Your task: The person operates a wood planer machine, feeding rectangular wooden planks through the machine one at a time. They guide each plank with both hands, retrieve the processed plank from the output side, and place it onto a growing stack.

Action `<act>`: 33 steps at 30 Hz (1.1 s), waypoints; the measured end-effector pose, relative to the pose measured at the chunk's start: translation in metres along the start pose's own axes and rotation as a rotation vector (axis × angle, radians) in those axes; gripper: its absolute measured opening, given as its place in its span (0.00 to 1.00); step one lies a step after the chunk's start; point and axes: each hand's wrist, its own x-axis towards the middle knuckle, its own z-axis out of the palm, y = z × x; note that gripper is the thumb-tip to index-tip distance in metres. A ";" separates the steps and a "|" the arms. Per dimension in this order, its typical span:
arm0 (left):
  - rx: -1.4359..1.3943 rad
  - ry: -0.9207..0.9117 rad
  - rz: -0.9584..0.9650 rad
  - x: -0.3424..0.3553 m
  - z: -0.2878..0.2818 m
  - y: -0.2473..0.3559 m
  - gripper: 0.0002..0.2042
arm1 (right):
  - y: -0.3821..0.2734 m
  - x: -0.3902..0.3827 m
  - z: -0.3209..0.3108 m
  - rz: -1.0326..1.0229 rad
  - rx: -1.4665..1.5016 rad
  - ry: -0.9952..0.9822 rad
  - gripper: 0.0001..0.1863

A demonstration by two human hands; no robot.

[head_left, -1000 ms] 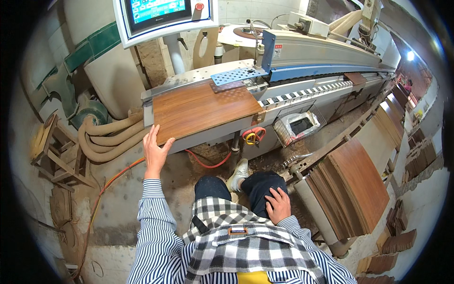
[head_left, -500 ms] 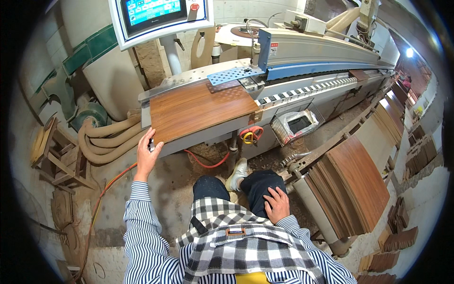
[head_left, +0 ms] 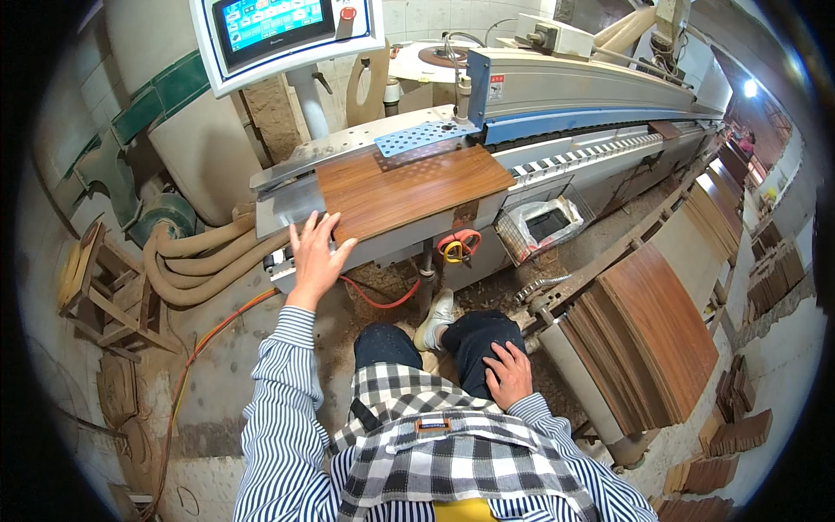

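Note:
A brown wood-grain panel (head_left: 409, 196) lies flat on the long machine's infeed table (head_left: 287, 202), its back edge by a blue perforated plate (head_left: 409, 139). My left hand (head_left: 320, 252) is open at the panel's left end, fingers spread, with the fingertips at or just off its edge. Bare metal table shows left of the panel. My right hand (head_left: 509, 371) rests open on my dark trouser leg (head_left: 474, 339), fingers slightly bent.
A touchscreen panel (head_left: 270, 35) stands at the back, hoses (head_left: 191, 274) and a wooden stool (head_left: 104, 287) at left. Below the machine hang red and yellow coils (head_left: 454, 245) and a wire basket (head_left: 513, 235). Stacked boards (head_left: 639, 335) lie on a roller conveyor at right.
The wood-grain panel has slid to the right along the machine, uncovering metal table at its left. My left hand has moved right and slightly up with it, its fingers spreading.

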 end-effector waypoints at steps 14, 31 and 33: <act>0.185 0.130 0.157 0.006 0.051 0.011 0.25 | 0.044 0.049 -0.096 -0.026 -0.277 0.433 0.20; 0.175 0.150 0.166 0.010 0.056 0.020 0.23 | 0.047 0.015 -0.168 0.166 -0.522 0.524 0.20; 0.173 0.153 0.160 0.008 0.054 0.016 0.23 | 0.030 0.000 -0.164 0.135 -0.428 0.607 0.14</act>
